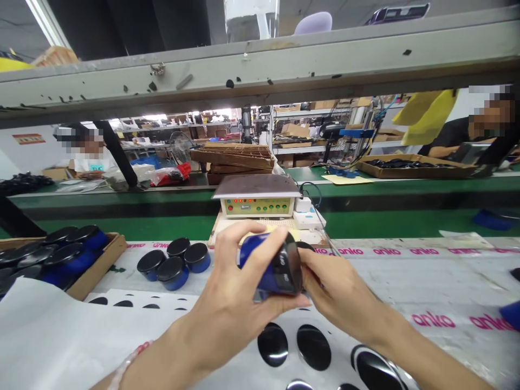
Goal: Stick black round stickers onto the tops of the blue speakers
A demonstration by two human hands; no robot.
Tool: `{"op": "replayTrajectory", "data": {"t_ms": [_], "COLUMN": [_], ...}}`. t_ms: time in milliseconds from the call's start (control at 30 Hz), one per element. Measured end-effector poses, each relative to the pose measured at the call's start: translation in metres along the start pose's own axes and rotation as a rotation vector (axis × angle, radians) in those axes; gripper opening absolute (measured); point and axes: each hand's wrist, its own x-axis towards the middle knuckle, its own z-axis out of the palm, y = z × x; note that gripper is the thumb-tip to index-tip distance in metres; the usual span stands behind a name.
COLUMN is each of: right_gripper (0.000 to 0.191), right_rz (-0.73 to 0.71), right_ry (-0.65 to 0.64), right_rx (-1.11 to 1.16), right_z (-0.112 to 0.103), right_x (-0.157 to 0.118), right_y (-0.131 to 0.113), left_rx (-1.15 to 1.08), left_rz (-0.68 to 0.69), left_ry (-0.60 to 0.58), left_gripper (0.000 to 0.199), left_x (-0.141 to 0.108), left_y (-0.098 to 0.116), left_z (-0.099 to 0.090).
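Note:
In the middle of the head view, my left hand [233,290] is closed around a blue and black device [270,268] with ON and OFF marks on its dark edge. The device is tilted. My right hand [339,276] is closed beside it, with fingertips at its right end. Whether those fingers grip the device or a small piece is hidden. Part of a black round piece [305,245] shows just above them. Below both hands lies a white sheet [227,352] bearing several glossy black round stickers [314,347].
Several blue round units with black tops [173,272] stand left of my hands. A cardboard box [97,268] holds more. Ahead sits a control box with lit indicators [257,206]. A shelf beam [260,70] crosses above. Two people work beyond the green conveyor [365,211].

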Motion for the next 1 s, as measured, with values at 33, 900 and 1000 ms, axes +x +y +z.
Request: {"op": "replayTrajectory", "data": {"t_ms": [33, 900, 1000], "right_gripper": [0.015, 0.066, 0.063], "right_rz": [0.011, 0.322, 0.273], "right_ry": [0.007, -0.126, -0.044], "right_rx": [0.053, 0.582, 0.494], "right_z": [0.002, -0.01, -0.008], "right_x": [0.001, -0.016, -0.016], "right_y": [0.003, -0.004, -0.008], "left_rx": [0.07, 0.054, 0.072], "left_rz": [0.088, 0.305, 0.234], "left_ry": [0.014, 0.099, 0.084], "left_gripper": [0.062, 0.052, 0.058], "left_x": [0.002, 0.007, 0.005], "left_y": [0.0, 0.004, 0.007], "left_z": [-0.002, -0.011, -0.008]}}
